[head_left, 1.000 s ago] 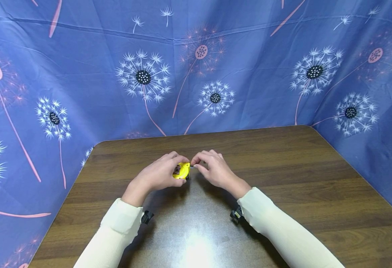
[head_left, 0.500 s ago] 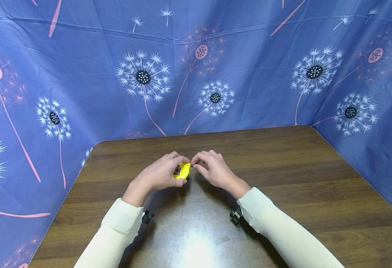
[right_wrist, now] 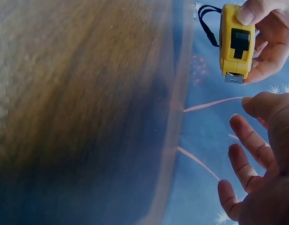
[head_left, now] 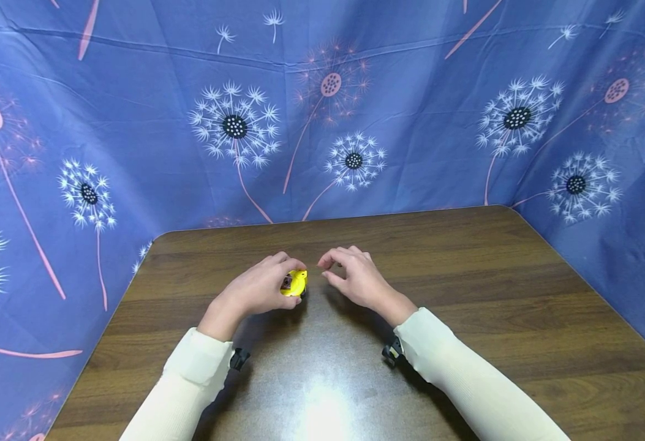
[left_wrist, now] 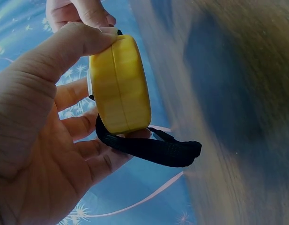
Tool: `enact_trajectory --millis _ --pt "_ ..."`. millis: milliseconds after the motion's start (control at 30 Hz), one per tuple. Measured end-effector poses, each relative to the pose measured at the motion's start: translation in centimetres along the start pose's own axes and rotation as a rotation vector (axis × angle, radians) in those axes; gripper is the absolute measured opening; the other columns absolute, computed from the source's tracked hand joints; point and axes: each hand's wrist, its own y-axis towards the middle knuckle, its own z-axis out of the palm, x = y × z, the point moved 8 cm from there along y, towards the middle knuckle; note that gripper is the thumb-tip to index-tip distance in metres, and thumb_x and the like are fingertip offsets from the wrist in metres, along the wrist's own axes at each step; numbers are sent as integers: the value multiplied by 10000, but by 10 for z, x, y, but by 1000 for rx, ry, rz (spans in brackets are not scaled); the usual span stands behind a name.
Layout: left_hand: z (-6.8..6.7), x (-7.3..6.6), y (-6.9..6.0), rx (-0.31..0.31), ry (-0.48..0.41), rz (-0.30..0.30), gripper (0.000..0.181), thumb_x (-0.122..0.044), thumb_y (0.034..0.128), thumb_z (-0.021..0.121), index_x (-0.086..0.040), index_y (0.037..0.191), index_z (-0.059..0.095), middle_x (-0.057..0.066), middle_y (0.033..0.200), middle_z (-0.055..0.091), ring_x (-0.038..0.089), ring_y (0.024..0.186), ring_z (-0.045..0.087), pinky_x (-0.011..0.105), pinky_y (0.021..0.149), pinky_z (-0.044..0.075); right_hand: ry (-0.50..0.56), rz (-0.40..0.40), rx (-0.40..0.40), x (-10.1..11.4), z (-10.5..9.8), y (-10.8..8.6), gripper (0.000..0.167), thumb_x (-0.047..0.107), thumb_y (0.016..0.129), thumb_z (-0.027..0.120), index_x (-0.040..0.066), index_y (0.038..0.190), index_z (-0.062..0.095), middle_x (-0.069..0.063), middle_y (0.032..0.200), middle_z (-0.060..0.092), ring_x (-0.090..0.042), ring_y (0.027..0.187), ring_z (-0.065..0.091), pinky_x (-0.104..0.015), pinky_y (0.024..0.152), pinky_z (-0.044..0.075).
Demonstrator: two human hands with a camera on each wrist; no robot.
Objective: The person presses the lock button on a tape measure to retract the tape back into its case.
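A yellow tape measure (right_wrist: 228, 51) with a black lock button is held above the table by my left hand (head_left: 264, 285). The thumb lies on one edge of its case and the fingers curl round the other side, as the left wrist view shows. From the case hangs a black wrist strap (left_wrist: 158, 151). The metal end hook (right_wrist: 233, 78) sits at the mouth of the case, with no blade drawn out. My right hand (head_left: 355, 278) hovers just to the right, apart from the tape measure. Its fingers are loosely bent, with nothing between thumb and fingertips.
The brown wooden table (head_left: 465, 288) lies under both hands, with a bright glare near its front. A blue dandelion-print cloth (head_left: 410, 110) hangs behind the table and along both sides. Small black wrist cameras are strapped under the sleeves.
My right hand has let go of the tape measure's end and moved slightly right. My left hand has shifted a little left with the tape measure, so a gap now separates them.
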Motion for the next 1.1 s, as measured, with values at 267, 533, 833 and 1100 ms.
enact_trajectory --millis 267,533,833,1100 --pt "1 2 -1 5 0 1 573 -306 832 831 -166 1354 639 -18 1137 562 168 947 522 352 833 465 -19 9 3 -3 -1 -2 177 109 923 783 135 1084 715 8 1054 723 -270 999 605 -491 877 377" --pt "3 8 -3 8 -1 -10 582 -300 827 836 -155 1356 638 -13 1144 570 166 956 525 357 842 466 -43 40 35 -7 -4 -6 191 149 940 771 137 1124 719 7 1096 717 -279 1050 605 -492 901 374" --pt "4 19 -9 4 3 -27 578 -301 825 831 -162 1352 639 -14 1156 571 176 976 529 374 859 463 -101 66 75 -16 -15 -18 226 258 967 745 178 1177 718 22 1153 701 -224 1099 576 -502 934 375" --pt "6 33 -17 16 -16 -53 579 -280 831 829 -151 1362 638 -7 1148 565 178 960 520 376 845 457 -132 82 91 -28 -26 -31 275 280 960 755 181 1213 714 13 1182 696 -255 1114 576 -528 922 373"
